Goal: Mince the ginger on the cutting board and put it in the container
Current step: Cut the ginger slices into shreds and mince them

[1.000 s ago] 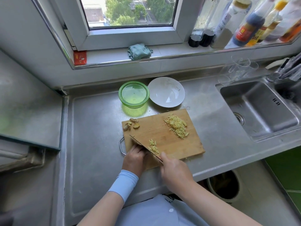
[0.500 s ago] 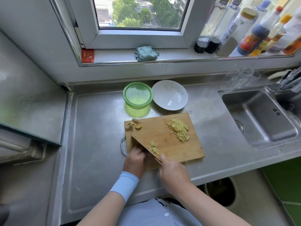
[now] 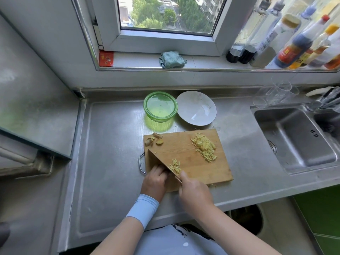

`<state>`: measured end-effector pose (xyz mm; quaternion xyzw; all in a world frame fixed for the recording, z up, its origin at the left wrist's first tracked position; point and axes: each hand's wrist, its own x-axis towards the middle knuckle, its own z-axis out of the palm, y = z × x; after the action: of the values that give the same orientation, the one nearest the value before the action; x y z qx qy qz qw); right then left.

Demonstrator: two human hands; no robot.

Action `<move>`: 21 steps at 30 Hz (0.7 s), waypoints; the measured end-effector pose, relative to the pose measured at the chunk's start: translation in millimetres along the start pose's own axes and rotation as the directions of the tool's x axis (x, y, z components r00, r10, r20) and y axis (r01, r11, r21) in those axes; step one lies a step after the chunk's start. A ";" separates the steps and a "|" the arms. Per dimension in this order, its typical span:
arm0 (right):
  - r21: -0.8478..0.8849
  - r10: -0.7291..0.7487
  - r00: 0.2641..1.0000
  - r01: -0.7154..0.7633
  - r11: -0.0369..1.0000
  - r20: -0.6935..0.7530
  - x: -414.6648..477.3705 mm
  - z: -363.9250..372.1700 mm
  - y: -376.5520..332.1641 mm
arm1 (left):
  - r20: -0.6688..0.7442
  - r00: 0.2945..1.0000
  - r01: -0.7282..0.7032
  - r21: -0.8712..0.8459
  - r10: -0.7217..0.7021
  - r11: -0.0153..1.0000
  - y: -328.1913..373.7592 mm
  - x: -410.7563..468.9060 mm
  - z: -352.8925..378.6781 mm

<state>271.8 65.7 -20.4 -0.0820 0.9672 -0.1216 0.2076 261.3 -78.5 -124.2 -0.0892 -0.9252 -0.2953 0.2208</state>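
- Grips the knife [image 3: 156, 160] by its handle with the right hand [image 3: 195, 192], at 6 o'clock on the cutting board [image 3: 202, 170]; blade slanted towards 10 o'clock, edge down on the wood.
- Rests the left hand [image 3: 154, 181] on the board at 7 o'clock, fingers curled behind the blade; cannot tell what lies under them, if anything.
- Small heap of ginger shreds [image 3: 174, 165] against the blade's right face, low on the board.
- Larger ginger pile [image 3: 204, 147] at 2 o'clock on the board, well apart from the knife.
- Ginger offcuts [image 3: 153, 139] in the board's 11 o'clock corner.
- Green container [image 3: 160, 106] on the steel counter [image 3: 110, 153], just beyond the board at 11 o'clock; shows only clear green from above; lidded or not, cannot tell.
- White bowl [image 3: 196, 108] just beside the container, at 12 o'clock from the board; shows only its bare white inside.
- Sink [image 3: 294, 140] at 3 o'clock, drain showing.
- Bottles [image 3: 294, 43] on the sill at 1 o'clock, some with dark liquid.
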 end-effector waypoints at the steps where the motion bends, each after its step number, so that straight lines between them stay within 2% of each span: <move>1: 0.005 -0.007 1.000 0.007 1.000 0.003 1.3 -0.1 -1.5 | -0.007 1.000 0.005 -0.002 -0.005 1.000 0.1 -0.1 -0.1; 21: -0.001 0.019 1.000 -0.019 1.000 -0.005 -14.7 -0.9 6.3 | 0.000 1.000 0.020 -0.066 -0.020 0.998 -0.8 0.1 -3.6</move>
<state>283.9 75.0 -15.7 -0.0726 0.9684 -0.1194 0.2064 262.2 -81.3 -122.0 -0.0871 -0.9157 -0.3279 0.2153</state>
